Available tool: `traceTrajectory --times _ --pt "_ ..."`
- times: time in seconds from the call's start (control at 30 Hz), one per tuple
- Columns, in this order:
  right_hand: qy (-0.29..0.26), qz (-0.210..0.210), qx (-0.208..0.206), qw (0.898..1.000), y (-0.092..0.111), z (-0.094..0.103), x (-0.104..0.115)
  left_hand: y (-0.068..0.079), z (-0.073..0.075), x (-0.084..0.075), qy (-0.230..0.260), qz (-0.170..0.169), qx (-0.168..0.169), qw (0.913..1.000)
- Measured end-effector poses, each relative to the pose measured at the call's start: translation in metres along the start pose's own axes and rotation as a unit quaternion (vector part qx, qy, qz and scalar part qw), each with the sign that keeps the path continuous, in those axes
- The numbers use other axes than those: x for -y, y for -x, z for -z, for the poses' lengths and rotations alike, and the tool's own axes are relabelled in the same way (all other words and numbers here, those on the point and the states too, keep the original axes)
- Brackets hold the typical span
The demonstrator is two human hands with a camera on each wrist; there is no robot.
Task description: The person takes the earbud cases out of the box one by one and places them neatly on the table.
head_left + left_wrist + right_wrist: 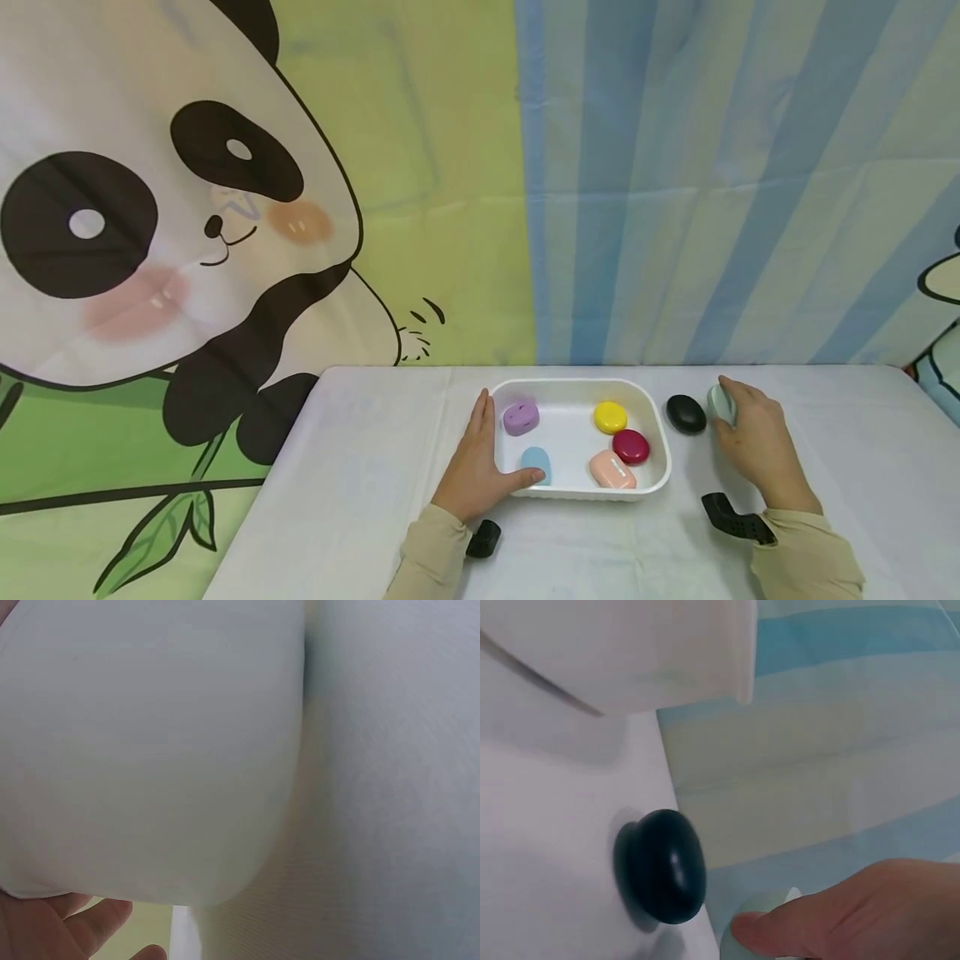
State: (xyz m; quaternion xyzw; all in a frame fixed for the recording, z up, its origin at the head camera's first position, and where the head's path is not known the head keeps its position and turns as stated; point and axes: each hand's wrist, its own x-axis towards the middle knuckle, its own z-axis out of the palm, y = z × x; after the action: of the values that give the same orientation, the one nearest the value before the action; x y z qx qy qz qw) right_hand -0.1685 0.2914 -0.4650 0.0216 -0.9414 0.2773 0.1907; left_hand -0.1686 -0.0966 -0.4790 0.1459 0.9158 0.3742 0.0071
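Head view: pale green piece is pinched by right hand. Black piece is passed first at 9 o'clock, then white tray, long axis 9-to-3. Tray's 9 o'clock end is steadied, apparently, by left hand, fingers straight, thumb spread.

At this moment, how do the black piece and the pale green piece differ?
The black piece is dark and glossy; the pale green piece is light-coloured. The black piece rests on the table; the right hand holds the pale green piece. Both are outside the tray.
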Motion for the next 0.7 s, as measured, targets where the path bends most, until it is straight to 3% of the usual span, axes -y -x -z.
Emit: traceTrajectory --times 0.27,0.7 --pt "0.001 -0.034 0.013 0.999 0.002 -0.015 -0.009 0.002 0.004 -0.001 0.0 -0.001 -0.001 1.0" --pt "0.021 -0.029 0.014 0.999 0.003 -0.021 -0.012 -0.001 0.001 0.001 -0.005 -0.013 0.001 0.9999"
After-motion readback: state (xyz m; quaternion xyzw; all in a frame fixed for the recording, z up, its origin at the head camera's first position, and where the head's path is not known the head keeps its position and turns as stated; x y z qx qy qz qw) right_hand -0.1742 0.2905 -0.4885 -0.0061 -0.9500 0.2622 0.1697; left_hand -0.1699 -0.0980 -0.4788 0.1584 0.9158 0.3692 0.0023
